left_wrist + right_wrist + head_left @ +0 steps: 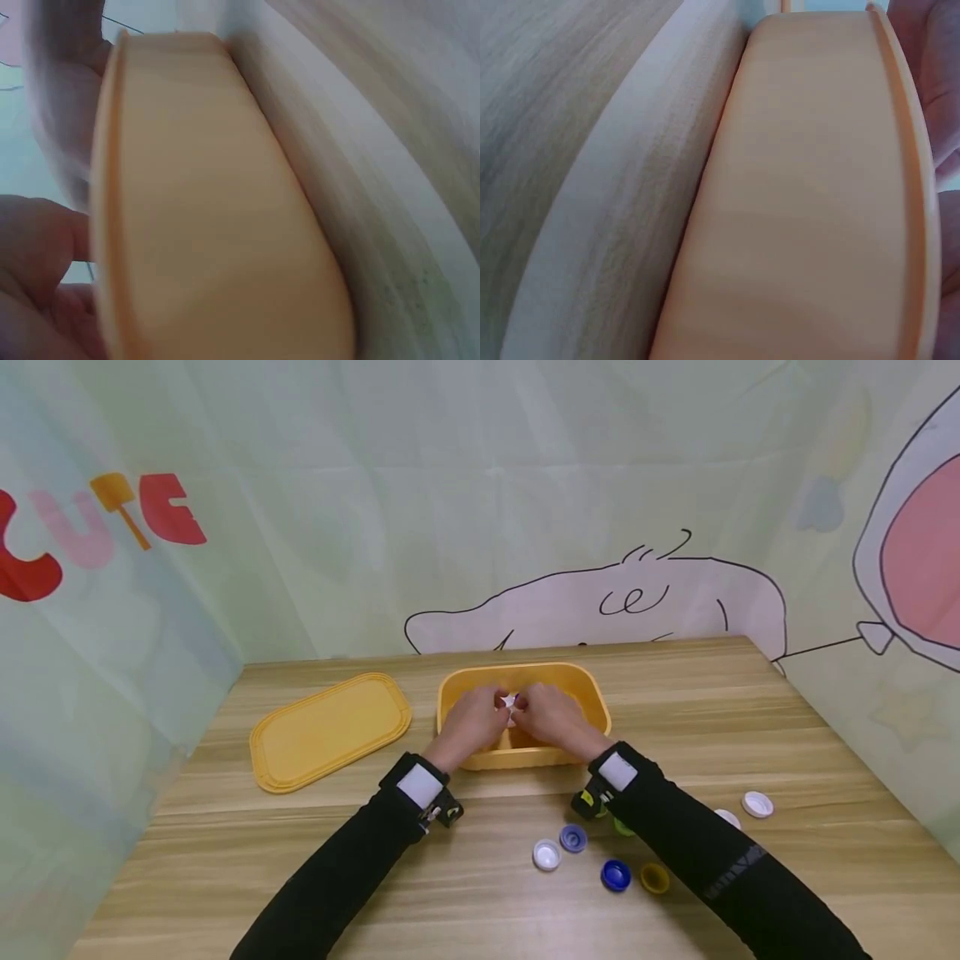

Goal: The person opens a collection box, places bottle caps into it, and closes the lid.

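Observation:
A yellow-orange plastic box (523, 675) stands on the table, and both hands reach into it over its near rim. Inside, the left hand (476, 717) and right hand (551, 714) meet with bent fingers close together. White and dark blue caps show between their fingertips, the white cap (509, 701) foremost; I cannot tell which hand grips them. In the left wrist view the box's side wall (202, 187) hides most of the left fingers. The right wrist view likewise shows the wall (802, 187), with the right fingers (941, 82) beyond the rim.
A yellow-orange lid (330, 732) lies flat left of the box. In front are a white cap (547, 855), a lilac cap (573, 838), a blue cap (616, 876) and a yellow cap (655, 878). Green caps and white caps (757, 804) lie around the right forearm.

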A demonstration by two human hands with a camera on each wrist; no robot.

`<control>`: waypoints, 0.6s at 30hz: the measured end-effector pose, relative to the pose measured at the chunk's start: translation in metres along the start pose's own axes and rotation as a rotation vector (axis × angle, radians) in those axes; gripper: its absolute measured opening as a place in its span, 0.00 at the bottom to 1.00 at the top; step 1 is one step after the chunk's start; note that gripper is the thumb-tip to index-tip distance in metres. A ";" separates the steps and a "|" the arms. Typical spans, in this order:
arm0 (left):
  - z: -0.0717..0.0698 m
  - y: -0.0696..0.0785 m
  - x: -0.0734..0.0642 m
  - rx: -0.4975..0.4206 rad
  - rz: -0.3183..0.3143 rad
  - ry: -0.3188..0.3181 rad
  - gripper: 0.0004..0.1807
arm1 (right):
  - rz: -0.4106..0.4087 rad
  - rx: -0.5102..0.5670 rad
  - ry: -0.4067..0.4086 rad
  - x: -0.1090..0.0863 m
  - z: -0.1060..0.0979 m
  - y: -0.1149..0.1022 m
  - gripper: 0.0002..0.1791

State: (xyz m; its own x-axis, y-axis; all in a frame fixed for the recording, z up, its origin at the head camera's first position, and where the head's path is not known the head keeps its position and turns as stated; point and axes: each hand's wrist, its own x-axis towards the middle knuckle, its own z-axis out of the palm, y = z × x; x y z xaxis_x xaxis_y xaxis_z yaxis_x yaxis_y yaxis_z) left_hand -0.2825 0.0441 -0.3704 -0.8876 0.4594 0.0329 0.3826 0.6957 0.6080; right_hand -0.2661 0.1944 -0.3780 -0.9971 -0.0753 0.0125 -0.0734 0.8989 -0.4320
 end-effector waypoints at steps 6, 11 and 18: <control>-0.006 0.017 -0.018 0.070 0.063 0.118 0.15 | -0.030 0.018 0.021 -0.006 -0.007 0.000 0.11; -0.014 0.029 -0.038 0.064 0.108 0.138 0.13 | -0.080 0.029 0.035 -0.019 -0.016 -0.008 0.09; -0.018 0.033 -0.065 0.148 0.195 0.148 0.12 | -0.277 -0.053 0.086 -0.055 -0.026 -0.023 0.12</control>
State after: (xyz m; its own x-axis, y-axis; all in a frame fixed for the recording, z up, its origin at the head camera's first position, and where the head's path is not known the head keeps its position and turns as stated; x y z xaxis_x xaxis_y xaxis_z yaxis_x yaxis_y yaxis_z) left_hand -0.2167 0.0267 -0.3384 -0.8174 0.5144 0.2594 0.5731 0.6804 0.4568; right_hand -0.2102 0.1893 -0.3456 -0.9368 -0.2863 0.2010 -0.3420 0.8704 -0.3541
